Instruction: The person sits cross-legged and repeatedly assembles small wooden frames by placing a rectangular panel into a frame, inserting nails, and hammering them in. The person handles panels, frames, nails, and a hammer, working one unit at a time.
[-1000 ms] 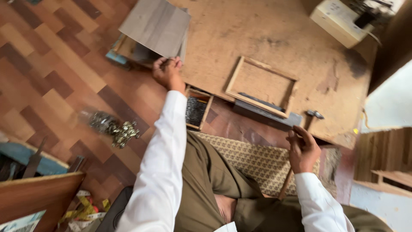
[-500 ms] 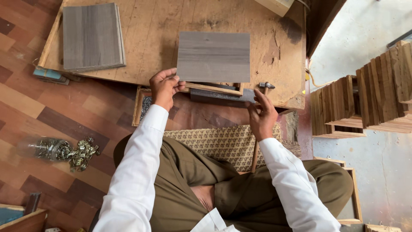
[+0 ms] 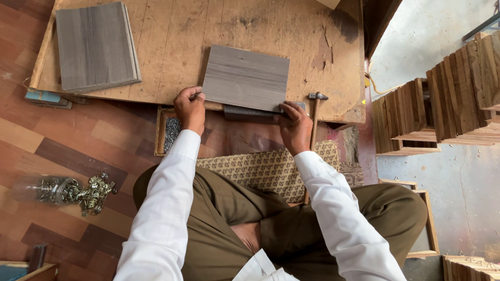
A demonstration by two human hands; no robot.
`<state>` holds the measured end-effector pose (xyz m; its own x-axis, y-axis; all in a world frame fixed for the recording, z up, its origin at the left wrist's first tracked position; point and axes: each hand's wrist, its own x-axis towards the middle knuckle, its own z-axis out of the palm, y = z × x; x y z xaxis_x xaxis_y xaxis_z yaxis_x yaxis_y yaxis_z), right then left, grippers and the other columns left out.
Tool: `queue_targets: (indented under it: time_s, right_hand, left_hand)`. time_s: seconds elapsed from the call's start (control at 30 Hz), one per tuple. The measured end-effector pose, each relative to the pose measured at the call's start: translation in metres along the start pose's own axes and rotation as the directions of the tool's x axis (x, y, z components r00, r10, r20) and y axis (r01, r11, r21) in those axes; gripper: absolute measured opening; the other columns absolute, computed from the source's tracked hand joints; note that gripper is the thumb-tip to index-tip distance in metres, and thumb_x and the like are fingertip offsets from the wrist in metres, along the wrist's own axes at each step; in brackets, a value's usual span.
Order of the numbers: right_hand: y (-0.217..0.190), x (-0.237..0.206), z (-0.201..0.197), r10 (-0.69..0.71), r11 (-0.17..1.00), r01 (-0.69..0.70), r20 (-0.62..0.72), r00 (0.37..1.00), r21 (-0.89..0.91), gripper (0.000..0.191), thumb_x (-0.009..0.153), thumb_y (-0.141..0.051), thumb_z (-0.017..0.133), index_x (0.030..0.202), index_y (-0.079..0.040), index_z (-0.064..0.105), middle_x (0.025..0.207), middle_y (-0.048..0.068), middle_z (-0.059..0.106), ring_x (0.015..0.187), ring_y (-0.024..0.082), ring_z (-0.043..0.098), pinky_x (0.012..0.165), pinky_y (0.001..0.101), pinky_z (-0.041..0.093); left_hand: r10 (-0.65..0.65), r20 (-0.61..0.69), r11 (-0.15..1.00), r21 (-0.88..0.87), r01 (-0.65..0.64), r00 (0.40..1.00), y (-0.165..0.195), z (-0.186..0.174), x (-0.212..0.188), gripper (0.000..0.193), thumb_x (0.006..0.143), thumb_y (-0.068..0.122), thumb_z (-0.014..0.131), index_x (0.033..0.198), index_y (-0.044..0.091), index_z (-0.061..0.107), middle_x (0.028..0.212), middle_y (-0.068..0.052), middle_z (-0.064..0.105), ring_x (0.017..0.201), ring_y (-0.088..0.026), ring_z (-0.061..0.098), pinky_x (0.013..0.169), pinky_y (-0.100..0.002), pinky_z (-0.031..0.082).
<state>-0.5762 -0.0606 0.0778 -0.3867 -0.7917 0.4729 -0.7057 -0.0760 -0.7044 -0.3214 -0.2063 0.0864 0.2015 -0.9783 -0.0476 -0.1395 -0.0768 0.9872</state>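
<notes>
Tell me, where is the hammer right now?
The hammer lies in the head view at the near right edge of the wooden board, just right of the person's right hand, untouched, its handle pointing back toward the person.

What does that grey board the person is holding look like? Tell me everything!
The grey board is a flat, thin rectangle with streaky wood-grain lines, like laminate. It lies flat on the worn wooden work board, turned a little askew. The left hand touches its near left corner, and the right hand presses its near right edge, where a dark bar sits under it. A hammer lies just beside it.
</notes>
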Motion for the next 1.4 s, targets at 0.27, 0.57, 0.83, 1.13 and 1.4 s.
queue_targets:
  time_s: [0.27,0.57,0.83,1.13,1.4]
  right_hand:
    - [-0.002,0.009,0.005,0.222,0.975,-0.220,-0.060,0.973,0.024,0.019,0.084,-0.003,0.083,0.102,-0.006,0.081,0.096,0.009,0.077,0.083,0.018,0.075,0.074,0.0286,0.058]
    - [-0.009,0.013,0.003,0.301,0.946,-0.293,-0.036,0.953,0.137,0.016,0.085,-0.004,0.082,0.101,-0.005,0.080,0.097,0.008,0.077,0.084,0.015,0.073,0.077,0.0274,0.059]
    - [-0.028,0.008,-0.012,0.214,0.965,-0.207,-0.030,0.976,0.163,0.029,0.091,-0.014,0.082,0.115,0.000,0.074,0.114,0.014,0.075,0.104,0.021,0.071,0.091,0.0335,0.058]
    - [-0.088,0.045,-0.053,0.015,0.996,-0.004,-0.113,0.993,0.093,0.063,0.104,-0.032,0.073,0.154,-0.003,0.045,0.141,0.020,0.059,0.115,0.027,0.066,0.081,0.0344,0.061]
    - [-0.116,0.028,-0.038,-0.028,0.956,-0.031,0.195,0.980,0.293,0.034,0.103,-0.008,0.069,0.137,-0.007,0.063,0.112,0.008,0.075,0.097,0.015,0.070,0.082,0.0305,0.059]
  left_hand:
    - [0.058,0.052,0.998,0.003,-0.058,0.997,0.000,-0.002,-0.002,0.030,0.081,-0.007,0.075,0.110,-0.001,0.073,0.100,-0.008,0.074,0.091,-0.015,0.069,0.081,-0.028,0.060]
    - [0.191,0.119,0.946,0.241,-0.215,0.974,0.007,-0.008,-0.001,0.035,0.076,0.000,0.086,0.110,-0.001,0.075,0.103,-0.015,0.078,0.092,-0.022,0.074,0.083,-0.032,0.059]
    - [-0.033,0.224,0.785,-0.597,0.164,0.974,0.029,-0.008,-0.007,0.035,0.085,-0.005,0.071,0.119,-0.005,0.066,0.098,-0.010,0.074,0.080,-0.016,0.070,0.068,-0.031,0.061]
    - [0.044,0.202,0.619,-0.774,0.132,0.979,0.063,-0.024,-0.014,0.025,0.090,0.001,0.074,0.114,-0.001,0.067,0.095,-0.005,0.072,0.081,-0.011,0.067,0.068,-0.025,0.056]
    - [0.260,0.202,0.651,-0.759,-0.017,0.944,0.054,-0.011,-0.013,0.008,0.098,0.001,0.074,0.106,-0.001,0.073,0.096,-0.006,0.074,0.089,-0.011,0.068,0.086,-0.025,0.056]
